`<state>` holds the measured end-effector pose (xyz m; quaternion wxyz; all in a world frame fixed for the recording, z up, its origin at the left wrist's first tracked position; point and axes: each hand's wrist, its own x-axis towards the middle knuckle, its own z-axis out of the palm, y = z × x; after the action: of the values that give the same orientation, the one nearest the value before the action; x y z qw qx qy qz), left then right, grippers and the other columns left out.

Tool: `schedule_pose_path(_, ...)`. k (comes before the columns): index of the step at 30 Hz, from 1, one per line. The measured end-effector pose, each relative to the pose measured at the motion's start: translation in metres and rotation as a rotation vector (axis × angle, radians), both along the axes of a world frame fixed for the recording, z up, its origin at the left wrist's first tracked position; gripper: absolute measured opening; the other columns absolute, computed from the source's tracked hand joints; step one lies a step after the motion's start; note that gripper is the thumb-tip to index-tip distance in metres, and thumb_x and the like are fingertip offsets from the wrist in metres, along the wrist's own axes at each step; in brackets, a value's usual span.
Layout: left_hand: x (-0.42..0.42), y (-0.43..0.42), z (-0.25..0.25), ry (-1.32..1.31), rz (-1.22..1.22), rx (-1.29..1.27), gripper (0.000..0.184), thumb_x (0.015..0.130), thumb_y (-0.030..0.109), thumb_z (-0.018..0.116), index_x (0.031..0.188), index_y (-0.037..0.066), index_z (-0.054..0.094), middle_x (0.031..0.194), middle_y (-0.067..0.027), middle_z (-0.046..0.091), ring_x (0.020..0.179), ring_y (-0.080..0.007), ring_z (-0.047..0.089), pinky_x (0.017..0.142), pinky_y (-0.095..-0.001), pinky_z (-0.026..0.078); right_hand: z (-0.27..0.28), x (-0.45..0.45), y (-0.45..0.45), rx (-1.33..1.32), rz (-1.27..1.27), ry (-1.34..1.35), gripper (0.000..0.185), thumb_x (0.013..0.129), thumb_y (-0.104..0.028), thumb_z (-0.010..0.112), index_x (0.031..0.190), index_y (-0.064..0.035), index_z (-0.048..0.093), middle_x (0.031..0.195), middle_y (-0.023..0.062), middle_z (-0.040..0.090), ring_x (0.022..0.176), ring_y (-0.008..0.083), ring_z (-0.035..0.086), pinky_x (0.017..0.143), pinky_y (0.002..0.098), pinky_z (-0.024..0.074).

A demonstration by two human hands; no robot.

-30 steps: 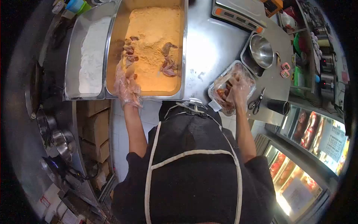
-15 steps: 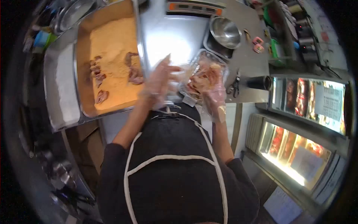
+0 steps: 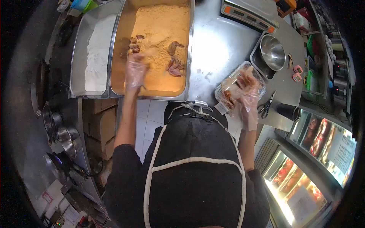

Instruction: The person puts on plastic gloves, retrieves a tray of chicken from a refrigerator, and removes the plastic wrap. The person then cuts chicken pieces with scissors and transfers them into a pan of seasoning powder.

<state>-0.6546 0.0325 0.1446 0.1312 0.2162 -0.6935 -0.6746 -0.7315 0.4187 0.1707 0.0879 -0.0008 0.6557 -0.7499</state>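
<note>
A clear plastic glove covers my left hand [image 3: 136,72], which is over the lower left of a deep steel tray [image 3: 189,57] of orange powder [image 3: 161,30]. Motion blur hides its fingertips. Dark meat pieces [image 3: 135,48] lie just beyond it, and more meat [image 3: 175,68] rests at the tray's right side. My right hand [image 3: 249,102], also gloved, reaches into a clear plastic container [image 3: 224,84] with meat inside. Its fingers are curled around pieces of that meat [image 3: 247,80].
A steel tray of white powder [image 3: 99,53] stands at the left. Beyond the container are a steel bowl [image 3: 272,52] and a scale [image 3: 249,17]. Black scissors [image 3: 265,108], a dark cup [image 3: 288,112] and two pink timers [image 3: 297,73] lie to the right.
Half a second ago my left hand was beside the container; now it is over the orange powder. The view has swung back left. My right hand stays at the container.
</note>
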Motion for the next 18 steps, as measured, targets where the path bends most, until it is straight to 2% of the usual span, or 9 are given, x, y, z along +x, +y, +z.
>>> schedule_pose_path(2, 0.001, -0.003, -0.002, -0.018, 0.071, -0.106, 0.038, 0.083, -0.001, 0.061, 0.12, 0.005, 0.052, 0.108, -0.0117, 0.062, 0.098, -0.0179, 0.061, 0.083, -0.0289, 0.051, 0.011, -0.002, 0.009, 0.059, -0.048, -0.08, 0.058, 0.081, -0.003, 0.066, 0.132, -0.0088, 0.038, 0.134, 0.0149, 0.049, 0.121, 0.0281, 0.05, 0.104, 0.0411, 0.043)
schedule_pose_path(4, -0.004, 0.033, 0.005, -0.302, -0.303, -0.814, 0.046, 0.083, 0.002, 0.058, 0.128, 0.001, 0.048, 0.106, -0.0136, 0.061, 0.097, -0.0215, 0.061, 0.085, -0.0327, 0.05, 0.03, 0.004, 0.013, -0.017, -0.029, -0.161, 0.057, 0.081, -0.008, 0.066, 0.131, -0.0065, 0.039, 0.136, 0.0173, 0.047, 0.125, 0.0284, 0.048, 0.106, 0.0377, 0.0409)
schedule_pose_path(7, -0.027, 0.07, 0.082, -0.577, -0.476, -0.408, 0.06, 0.086, 0.013, 0.058, 0.138, -0.004, 0.034, 0.125, -0.0209, 0.053, 0.115, -0.0302, 0.052, 0.098, -0.0392, 0.042, 0.034, -0.001, 0.039, 0.217, -0.093, -0.091, 0.057, 0.079, -0.009, 0.066, 0.13, -0.0033, 0.041, 0.135, 0.0176, 0.048, 0.124, 0.0277, 0.049, 0.103, 0.0364, 0.044)
schedule_pose_path(10, -0.021, 0.006, -0.01, -0.187, -0.409, -0.708, 0.072, 0.088, 0.016, 0.054, 0.149, -0.003, 0.02, 0.145, -0.0239, 0.037, 0.134, -0.0299, 0.037, 0.111, -0.039, 0.03, 0.012, 0.003, 0.091, 0.127, -0.237, -0.046, 0.057, 0.079, -0.003, 0.073, 0.127, -0.0043, 0.043, 0.126, 0.0168, 0.053, 0.111, 0.0259, 0.057, 0.095, 0.0387, 0.0507)
schedule_pose_path(11, -0.016, -0.003, 0.003, 0.036, -0.32, -0.556, 0.068, 0.09, 0.016, 0.049, 0.149, -0.001, 0.019, 0.149, -0.022, 0.031, 0.139, -0.0278, 0.029, 0.115, -0.037, 0.023, 0.014, 0.007, 0.101, 0.05, -0.317, -0.086, 0.053, 0.079, -0.003, 0.072, 0.126, -0.0042, 0.045, 0.124, 0.0163, 0.055, 0.109, 0.0248, 0.059, 0.094, 0.0392, 0.0511)
schedule_pose_path(13, -0.013, -0.03, 0.023, -0.032, -0.202, -0.651, 0.065, 0.09, 0.012, 0.052, 0.148, 0.003, 0.024, 0.148, -0.0189, 0.034, 0.135, -0.0285, 0.036, 0.113, -0.0366, 0.029, 0.008, 0.017, 0.117, 0.126, -0.383, -0.107, 0.045, 0.08, -0.004, 0.069, 0.12, -0.0028, 0.05, 0.119, 0.0152, 0.059, 0.106, 0.0237, 0.061, 0.092, 0.0371, 0.051)
schedule_pose_path(15, -0.036, -0.01, 0.059, 0.212, -0.284, 0.151, 0.063, 0.09, 0.006, 0.052, 0.148, 0.004, 0.026, 0.144, -0.0183, 0.039, 0.129, -0.0272, 0.043, 0.108, -0.0366, 0.036, -0.007, 0.027, 0.13, 0.312, -0.386, -0.114, 0.041, 0.08, -0.004, 0.067, 0.119, -0.0028, 0.053, 0.116, 0.0142, 0.061, 0.105, 0.0222, 0.061, 0.09, 0.0346, 0.0508)
schedule_pose_path(17, -0.054, 0.022, 0.061, 0.222, -0.325, 0.074, 0.071, 0.088, 0.016, 0.061, 0.148, 0.004, 0.024, 0.141, -0.0197, 0.042, 0.125, -0.0283, 0.049, 0.102, -0.037, 0.043, -0.04, 0.03, 0.117, 0.47, -0.4, -0.127, 0.035, 0.079, -0.005, 0.068, 0.113, -0.0037, 0.062, 0.105, 0.0074, 0.066, 0.098, 0.0185, 0.062, 0.086, 0.0309, 0.0503)
schedule_pose_path(18, -0.063, 0.033, 0.063, 0.22, -0.303, -0.043, 0.081, 0.086, 0.025, 0.07, 0.148, 0.004, 0.022, 0.139, -0.0211, 0.045, 0.12, -0.0295, 0.054, 0.097, -0.0375, 0.049, -0.065, 0.033, 0.105, 0.549, -0.316, -0.137, 0.038, 0.08, -0.01, 0.068, 0.117, -0.004, 0.061, 0.104, 0.0109, 0.067, 0.097, 0.0187, 0.063, 0.085, 0.0291, 0.0492)
